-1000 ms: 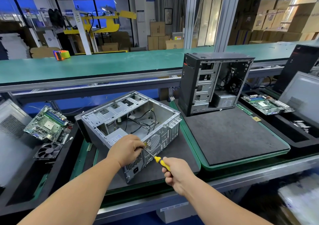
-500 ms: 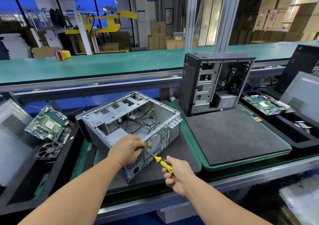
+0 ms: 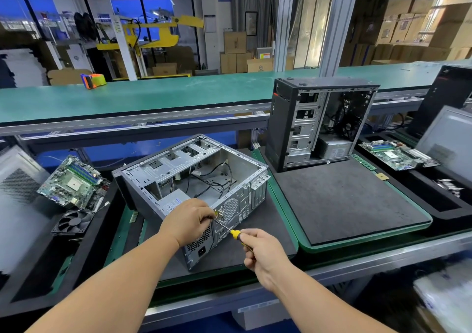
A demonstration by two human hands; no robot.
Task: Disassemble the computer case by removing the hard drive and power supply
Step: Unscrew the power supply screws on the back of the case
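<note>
An open grey computer case [image 3: 204,169] lies on its side on a black mat, its rear panel facing me. The power supply [image 3: 171,201] sits in the near left corner inside it, with loose black cables behind. My right hand [image 3: 263,251] grips a yellow-and-black screwdriver [image 3: 236,235] whose shaft points up-left at the rear panel's top edge. My left hand [image 3: 189,220] rests on that edge over the power supply, its fingertips pinching the shaft near the tip. The screw itself is hidden by the fingers.
A second black case [image 3: 316,123] stands upright at the back of the empty right mat [image 3: 344,205]. A motherboard [image 3: 71,182] and fan [image 3: 72,221] lie at the left, another motherboard [image 3: 398,154] at the right. A green conveyor [image 3: 153,95] runs behind.
Both hands and the screwdriver stay at the same spot on the rear panel; only a slight shift of the right hand on the handle shows.
</note>
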